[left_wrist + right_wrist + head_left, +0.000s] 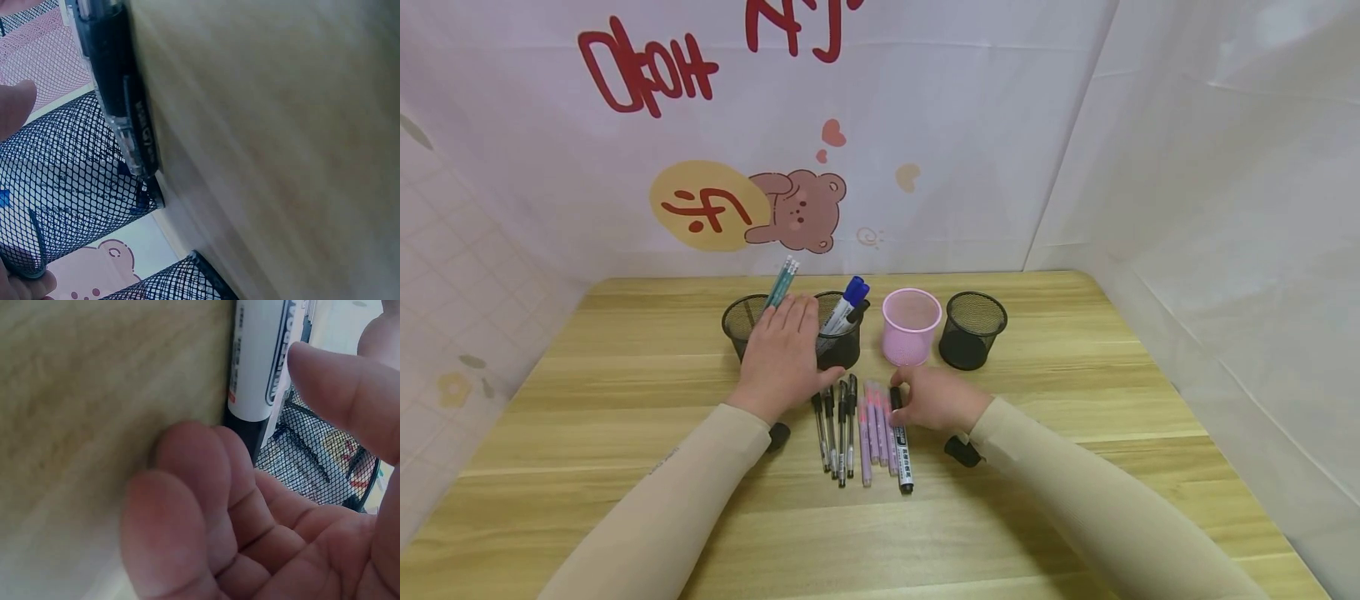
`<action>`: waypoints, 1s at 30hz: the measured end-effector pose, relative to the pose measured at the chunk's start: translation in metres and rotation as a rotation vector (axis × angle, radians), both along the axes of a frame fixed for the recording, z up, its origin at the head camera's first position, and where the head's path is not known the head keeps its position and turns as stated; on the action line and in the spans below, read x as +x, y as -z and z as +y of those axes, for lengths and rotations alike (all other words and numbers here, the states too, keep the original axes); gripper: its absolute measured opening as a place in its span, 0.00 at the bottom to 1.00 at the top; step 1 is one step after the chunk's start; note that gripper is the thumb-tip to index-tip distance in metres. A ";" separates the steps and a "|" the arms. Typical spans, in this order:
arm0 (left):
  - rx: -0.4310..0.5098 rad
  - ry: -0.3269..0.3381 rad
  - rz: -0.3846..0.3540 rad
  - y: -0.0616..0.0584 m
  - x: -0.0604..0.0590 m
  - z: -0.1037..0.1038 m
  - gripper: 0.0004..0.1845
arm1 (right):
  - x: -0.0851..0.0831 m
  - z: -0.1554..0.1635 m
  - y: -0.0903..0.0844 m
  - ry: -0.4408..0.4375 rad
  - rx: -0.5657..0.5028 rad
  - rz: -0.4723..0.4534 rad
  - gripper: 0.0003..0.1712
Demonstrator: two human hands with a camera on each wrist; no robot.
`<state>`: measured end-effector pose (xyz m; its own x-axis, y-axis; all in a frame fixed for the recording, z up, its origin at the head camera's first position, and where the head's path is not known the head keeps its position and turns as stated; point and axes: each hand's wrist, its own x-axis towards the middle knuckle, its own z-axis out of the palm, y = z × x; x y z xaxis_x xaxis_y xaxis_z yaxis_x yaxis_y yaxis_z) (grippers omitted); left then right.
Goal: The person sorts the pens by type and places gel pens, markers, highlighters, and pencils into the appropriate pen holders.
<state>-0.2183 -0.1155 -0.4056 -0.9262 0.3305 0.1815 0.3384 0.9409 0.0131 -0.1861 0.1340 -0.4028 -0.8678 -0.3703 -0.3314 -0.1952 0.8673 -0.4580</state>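
My left hand (781, 354) lies with straight fingers against a black mesh pen cup (838, 357) holding blue-capped markers (850, 302) and a black-capped one. Its thumb (14, 107) sticks out to the right, and other fingertips touch the cup's rim in the left wrist view. My right hand (942, 400) is over a black-capped whiteboard marker (904, 458) lying on the table. In the right wrist view, bent fingers (187, 462) sit beside the black cap (247, 434), with the thumb (337, 387) apart on the other side.
Left of the marker lie several lilac pens (872, 433) and several black-capped gel pens (841, 433). Another black mesh cup (739, 321) holds green pencils (781, 283). A pink mesh cup (912, 329) and a black mesh cup (970, 333) stand to the right.
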 end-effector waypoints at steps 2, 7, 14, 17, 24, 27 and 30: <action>0.001 0.000 -0.001 0.000 0.000 0.000 0.64 | 0.000 0.000 0.000 0.000 -0.004 0.000 0.34; 0.005 0.000 -0.001 -0.001 0.001 0.000 0.64 | 0.000 0.001 0.001 0.000 -0.019 -0.003 0.33; 0.005 0.002 0.008 -0.001 0.001 0.000 0.65 | -0.003 0.003 0.005 0.015 -0.042 -0.022 0.32; 0.007 0.003 0.009 0.000 0.000 -0.001 0.65 | -0.004 0.003 0.007 0.017 -0.044 -0.021 0.32; -0.001 0.004 0.013 0.001 -0.001 -0.001 0.65 | -0.006 0.003 0.010 0.016 -0.051 -0.027 0.32; -0.001 0.005 0.013 0.000 0.000 -0.001 0.65 | -0.005 0.003 0.009 0.019 -0.052 -0.035 0.31; -0.001 0.004 0.009 -0.001 0.000 -0.001 0.65 | -0.005 0.003 0.008 0.027 -0.057 -0.051 0.29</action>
